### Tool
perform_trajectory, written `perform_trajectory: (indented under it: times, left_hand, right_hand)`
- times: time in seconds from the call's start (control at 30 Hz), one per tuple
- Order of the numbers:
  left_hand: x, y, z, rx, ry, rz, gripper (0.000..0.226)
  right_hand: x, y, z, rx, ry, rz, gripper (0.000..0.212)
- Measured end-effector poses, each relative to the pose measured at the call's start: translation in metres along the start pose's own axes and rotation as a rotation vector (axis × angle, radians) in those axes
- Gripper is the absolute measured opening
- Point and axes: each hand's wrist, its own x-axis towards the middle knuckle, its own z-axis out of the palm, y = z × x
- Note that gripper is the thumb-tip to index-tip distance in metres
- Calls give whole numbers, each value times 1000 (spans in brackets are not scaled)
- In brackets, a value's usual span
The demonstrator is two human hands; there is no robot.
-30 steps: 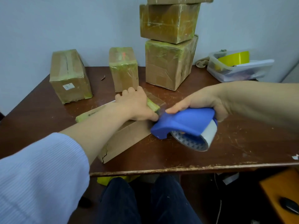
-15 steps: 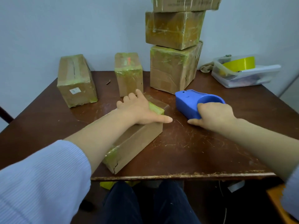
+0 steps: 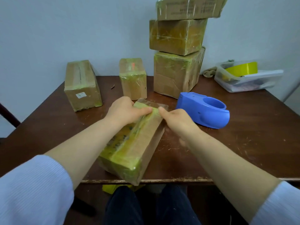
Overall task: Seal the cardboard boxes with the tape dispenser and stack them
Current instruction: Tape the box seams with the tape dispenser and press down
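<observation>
Both grips are closed on the far end of the box [image 3: 138,146]. The left grip [image 3: 125,111] lies over the top at the far left edge, with its fingers curled over the edge and its thumb flat on the yellow-green tape. The right grip [image 3: 177,120] clasps the far right corner, thumb on top almost meeting the left thumb. Its fingers go down the side wall and are blurred.

The box lies lengthwise on the desk [image 3: 251,135], with its near end jutting past the front edge. The blue dispenser [image 3: 203,109] sits on the desk just right of the box, and neither grip touches it.

Behind the dispenser a stack [image 3: 177,73] of three taped boxes stands against the wall. Two single boxes [image 3: 82,85] [image 3: 133,78] stand to its left, and at far right a clear tub [image 3: 235,86] holds a yellow roll [image 3: 243,69].
</observation>
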Motion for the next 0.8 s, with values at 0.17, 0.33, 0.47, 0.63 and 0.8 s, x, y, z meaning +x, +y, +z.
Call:
perform_trajectory:
  times: [0.17,0.33,0.47,0.63,0.8]
  left_hand:
    - [7,-14,1,-109,-39,-154,90]
    - [10,-23,9,-232,53,-164,71]
    - [10,-28,11,-347,72,-174,58]
    - [6,-29,4,-363,106,-174,48]
    - [8,-20,-2,-128,86,-159,61]
  right_hand:
    - [25,-8,19,6,88,-58,49]
    - [37,-8,17,-186,151,-99,55]
    - [36,3,13,-326,186,-267,58]
    - [38,-2,7,-280,161,-203,50]
    - [42,-15,23,-575,123,-154,56]
